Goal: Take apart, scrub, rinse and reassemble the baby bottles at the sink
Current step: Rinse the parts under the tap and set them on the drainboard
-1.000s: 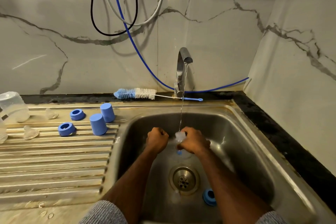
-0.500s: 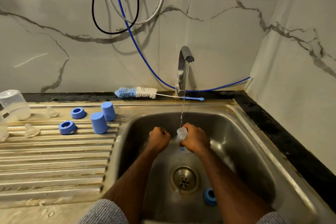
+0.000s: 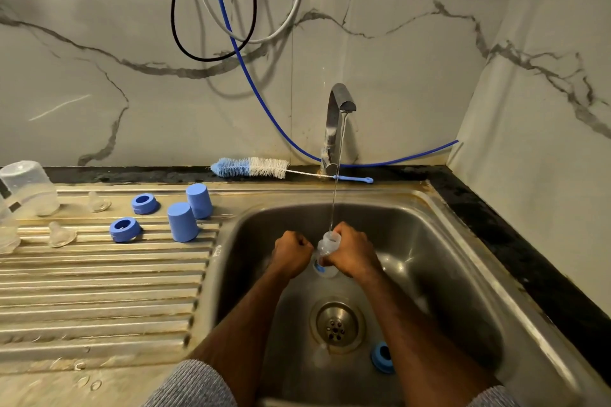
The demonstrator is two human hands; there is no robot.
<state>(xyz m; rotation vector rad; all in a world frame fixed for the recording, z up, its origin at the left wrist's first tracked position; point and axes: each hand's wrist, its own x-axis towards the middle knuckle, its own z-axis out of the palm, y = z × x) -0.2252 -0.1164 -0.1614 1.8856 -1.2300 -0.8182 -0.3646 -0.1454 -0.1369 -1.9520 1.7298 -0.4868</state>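
- Bottle (image 3: pixel 328 246), clear plastic, sits upright over the sink (image 3: pixel 439 241) basin with its open mouth under the thin stream from the tap (image 3: pixel 337 122).
- Right hand (image 3: pixel 352 254) wraps its fingers round the bottle's body; that grip is firmly grasping it.
- Left hand (image 3: pixel 291 253) hovers just beside the bottle, clenched in a fist; whether it holds anything I cannot tell.
- Blue ring (image 3: pixel 383 357) lies on the basin floor near the drain (image 3: pixel 337 325), partly behind the right forearm.
- Bottle brush (image 3: pixel 251 167), blue and white bristles, lies along the back ledge with its handle passing behind the tap.
- Two blue caps (image 3: pixel 182 222) (image 3: pixel 199 201) stand side by side on the ribbed draining board (image 3: pixel 99 291).
- Two more blue rings (image 3: pixel 125 229) (image 3: pixel 144 203) rest left of the caps.
- Two clear teats (image 3: pixel 61 235) (image 3: pixel 98 201) lie further left.
- Clear bottle (image 3: pixel 29 187) stands upside down at the board's far left edge.
- Black, white and blue hoses (image 3: pixel 231 26) hang down the marble wall.
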